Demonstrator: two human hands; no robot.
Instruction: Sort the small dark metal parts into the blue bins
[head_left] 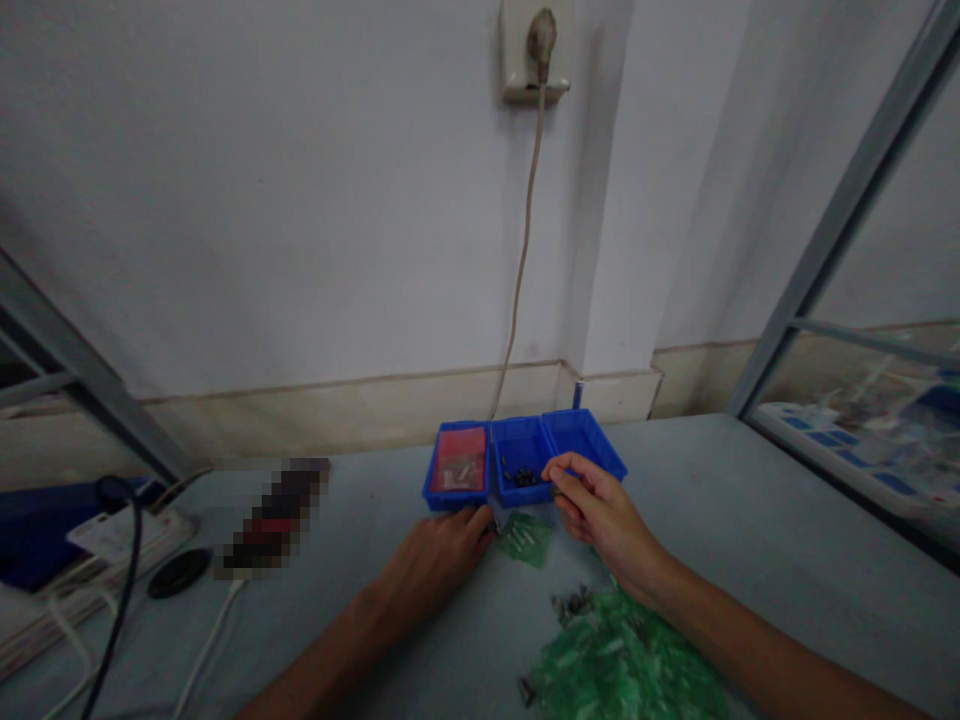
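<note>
Three blue trays stand side by side near the wall. Clear bags and a pink sheet lie in the left tray (pixel 427 490), and small dark parts are in the middle tray (pixel 516 440); nothing shows in the right tray (pixel 581 430). My left hand (pixel 454 545) rests in front of the left tray, fingers closed at the edge of a small green bag (pixel 527 538) with metal parts. My right hand (pixel 589 500) is pinched at the front of the right tray; what it holds is too small to name. Below it lies a heap of green bags (pixel 626 665) beside loose dark parts (pixel 572 605).
At the left are a power strip (pixel 142 535) with cables, a black round object (pixel 180 573) and a pixelated item (pixel 274 520). A cord (pixel 523 240) hangs from the wall socket (pixel 517 50). Metal frames stand at both sides.
</note>
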